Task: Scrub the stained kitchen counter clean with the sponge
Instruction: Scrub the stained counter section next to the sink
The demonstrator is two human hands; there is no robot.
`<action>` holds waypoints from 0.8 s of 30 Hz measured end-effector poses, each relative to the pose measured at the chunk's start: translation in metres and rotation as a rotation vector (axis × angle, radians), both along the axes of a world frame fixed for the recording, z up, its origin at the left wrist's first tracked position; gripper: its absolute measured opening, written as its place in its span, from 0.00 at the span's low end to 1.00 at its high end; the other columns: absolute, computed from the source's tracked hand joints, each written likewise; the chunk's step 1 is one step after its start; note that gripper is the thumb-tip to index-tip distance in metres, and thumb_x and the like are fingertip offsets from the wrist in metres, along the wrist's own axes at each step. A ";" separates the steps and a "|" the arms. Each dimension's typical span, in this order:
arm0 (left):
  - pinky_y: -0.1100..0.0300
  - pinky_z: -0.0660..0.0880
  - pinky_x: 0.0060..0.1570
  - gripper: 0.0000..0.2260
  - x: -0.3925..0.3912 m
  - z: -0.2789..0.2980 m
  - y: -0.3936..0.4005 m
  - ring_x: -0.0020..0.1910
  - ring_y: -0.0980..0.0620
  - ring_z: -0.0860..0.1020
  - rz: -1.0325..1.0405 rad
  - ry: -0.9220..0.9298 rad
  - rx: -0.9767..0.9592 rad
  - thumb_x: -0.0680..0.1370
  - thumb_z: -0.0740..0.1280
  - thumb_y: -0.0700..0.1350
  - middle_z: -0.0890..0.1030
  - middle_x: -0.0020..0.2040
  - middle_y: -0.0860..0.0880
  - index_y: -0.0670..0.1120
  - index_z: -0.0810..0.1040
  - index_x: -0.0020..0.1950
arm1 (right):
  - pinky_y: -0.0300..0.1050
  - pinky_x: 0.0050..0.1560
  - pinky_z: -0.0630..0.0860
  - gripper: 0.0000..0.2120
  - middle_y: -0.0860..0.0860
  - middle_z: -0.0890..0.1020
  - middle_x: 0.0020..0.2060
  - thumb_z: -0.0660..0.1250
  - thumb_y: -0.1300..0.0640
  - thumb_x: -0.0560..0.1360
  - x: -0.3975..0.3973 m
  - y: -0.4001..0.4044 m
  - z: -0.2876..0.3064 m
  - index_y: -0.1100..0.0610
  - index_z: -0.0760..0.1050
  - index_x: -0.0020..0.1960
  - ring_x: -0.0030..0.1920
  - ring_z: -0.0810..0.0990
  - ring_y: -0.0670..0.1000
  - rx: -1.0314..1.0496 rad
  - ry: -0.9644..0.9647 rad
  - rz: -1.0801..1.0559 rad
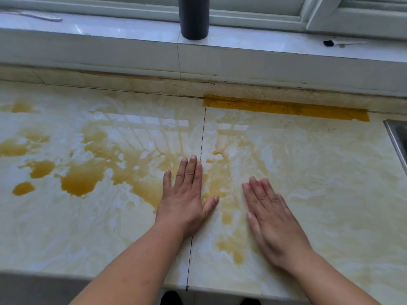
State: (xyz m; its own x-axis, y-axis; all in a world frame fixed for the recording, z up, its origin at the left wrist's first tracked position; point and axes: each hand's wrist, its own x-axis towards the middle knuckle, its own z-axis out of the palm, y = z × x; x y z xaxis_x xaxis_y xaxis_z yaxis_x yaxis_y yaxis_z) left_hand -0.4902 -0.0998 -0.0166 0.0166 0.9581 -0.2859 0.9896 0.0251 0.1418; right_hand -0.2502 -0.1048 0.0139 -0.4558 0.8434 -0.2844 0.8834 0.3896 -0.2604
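The pale marbled counter [319, 183] is covered with yellow-brown liquid stains [81, 181], thickest at the left and middle. My left hand [185, 194] lies flat on the counter with straight fingers, at the edge of a stain, just left of the dark seam. My right hand [271, 216] lies flat with straight fingers on a pink sponge [263, 181]. Only a thin pink edge of the sponge shows past the fingertips; the rest is hidden under the hand.
A strip of yellow tape [286, 107] runs along the back edge. A dark cylindrical bottle [193, 17] stands on the window sill behind. A steel sink rim [396, 137] shows at the far right. The counter's front edge [132, 280] is near my forearms.
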 end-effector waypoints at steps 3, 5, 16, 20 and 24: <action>0.38 0.34 0.79 0.41 0.000 0.001 0.001 0.77 0.51 0.22 -0.002 0.008 -0.017 0.80 0.40 0.71 0.23 0.79 0.50 0.46 0.28 0.81 | 0.46 0.78 0.35 0.31 0.42 0.30 0.78 0.36 0.43 0.80 -0.004 0.031 -0.005 0.47 0.32 0.80 0.77 0.26 0.45 0.029 -0.024 -0.075; 0.38 0.34 0.79 0.41 0.000 0.001 0.001 0.77 0.51 0.22 0.001 0.012 -0.021 0.80 0.40 0.71 0.22 0.79 0.50 0.46 0.27 0.81 | 0.50 0.79 0.37 0.31 0.45 0.32 0.79 0.39 0.44 0.82 -0.020 0.071 -0.010 0.49 0.35 0.81 0.78 0.29 0.47 0.043 0.012 -0.191; 0.38 0.36 0.79 0.41 0.000 0.000 0.001 0.78 0.50 0.24 0.007 0.019 -0.011 0.80 0.41 0.72 0.24 0.80 0.50 0.46 0.30 0.82 | 0.49 0.79 0.40 0.30 0.42 0.38 0.81 0.45 0.45 0.83 -0.064 0.084 -0.006 0.46 0.41 0.82 0.79 0.32 0.46 0.022 0.109 0.087; 0.38 0.35 0.79 0.41 0.000 0.002 0.001 0.77 0.50 0.23 0.010 0.001 -0.014 0.80 0.41 0.72 0.23 0.79 0.50 0.46 0.29 0.82 | 0.46 0.78 0.39 0.29 0.39 0.35 0.80 0.43 0.45 0.83 -0.026 0.068 -0.004 0.43 0.38 0.81 0.78 0.30 0.42 0.029 0.020 0.134; 0.39 0.35 0.79 0.42 0.001 0.004 0.000 0.77 0.50 0.22 0.020 -0.005 -0.022 0.80 0.41 0.72 0.22 0.79 0.48 0.45 0.28 0.81 | 0.52 0.80 0.41 0.30 0.45 0.34 0.80 0.46 0.48 0.84 -0.054 0.119 -0.007 0.48 0.37 0.82 0.79 0.31 0.48 0.022 0.025 -0.119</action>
State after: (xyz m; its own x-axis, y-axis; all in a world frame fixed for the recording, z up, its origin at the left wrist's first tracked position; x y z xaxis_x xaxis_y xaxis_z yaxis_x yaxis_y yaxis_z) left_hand -0.4894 -0.0998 -0.0122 -0.0011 0.9517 -0.3070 0.9881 0.0483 0.1463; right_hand -0.3043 0.0139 0.0068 -0.3585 0.8981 -0.2548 0.9172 0.2880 -0.2754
